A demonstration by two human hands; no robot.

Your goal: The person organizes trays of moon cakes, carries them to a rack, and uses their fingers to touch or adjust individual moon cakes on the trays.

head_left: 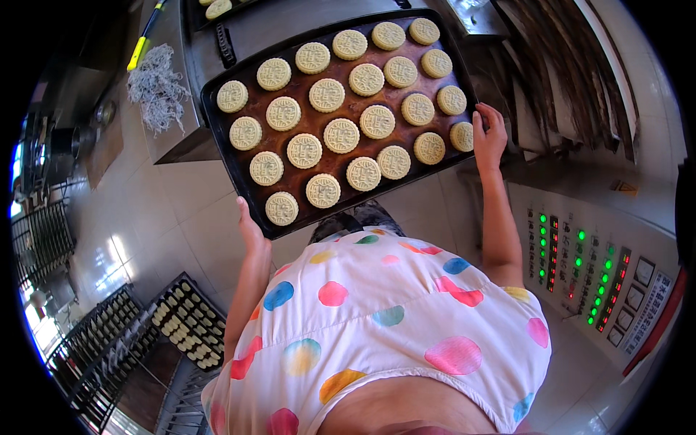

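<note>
A large dark baking tray [310, 123] is in front of me, its far side over a metal work surface. Rows of pale round mooncakes [377, 122] with embossed tops and fluted edges lie on it; two near the front edge touch. My left hand [252, 230] grips the tray near its front left corner, thumb up along the rim, other fingers hidden beneath. At the right side, my right hand [491, 135] holds the rim close to the front right corner, fingers bent along the edge. Whether the tray's far part rests on the metal cannot be told.
Grey mop strands [156, 87] and a yellow-and-blue handle [136, 54] lie at the metal counter's left edge. A control panel [515, 217] with green and red lights stands right. Racks at lower left hold a loaded tray [170, 290]. Another tray [199, 18] is at the top.
</note>
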